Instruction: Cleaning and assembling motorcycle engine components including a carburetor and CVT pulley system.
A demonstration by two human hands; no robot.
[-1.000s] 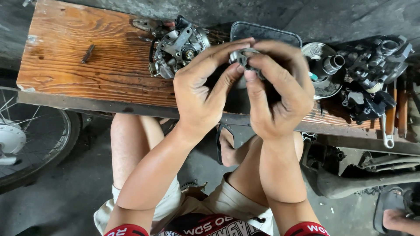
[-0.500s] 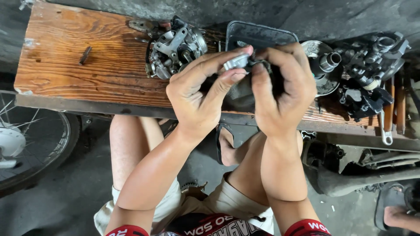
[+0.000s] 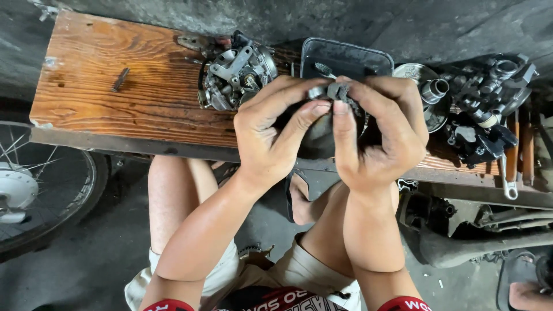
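Note:
My left hand (image 3: pixel 271 135) and my right hand (image 3: pixel 380 138) meet above the front edge of a wooden board (image 3: pixel 115 98). Together they grip a small grey metal part (image 3: pixel 328 92), pinched between thumbs and fingertips; most of it is hidden by my fingers. Just behind my left hand lies a silver carburetor body (image 3: pixel 233 75) on the board. A dark rectangular tray (image 3: pixel 351 57) sits behind the held part.
More dark engine parts (image 3: pixel 484 109) and a round metal piece (image 3: pixel 429 92) lie at the board's right end, with a wrench (image 3: pixel 507 173) beside them. A small bolt (image 3: pixel 120 79) lies at the left. A spoked wheel (image 3: pixel 34 196) stands lower left. My knees are under the board.
My hands stay together on the small part, with my fingers shifting slightly around it. The view has drifted a little; nothing on the board has moved.

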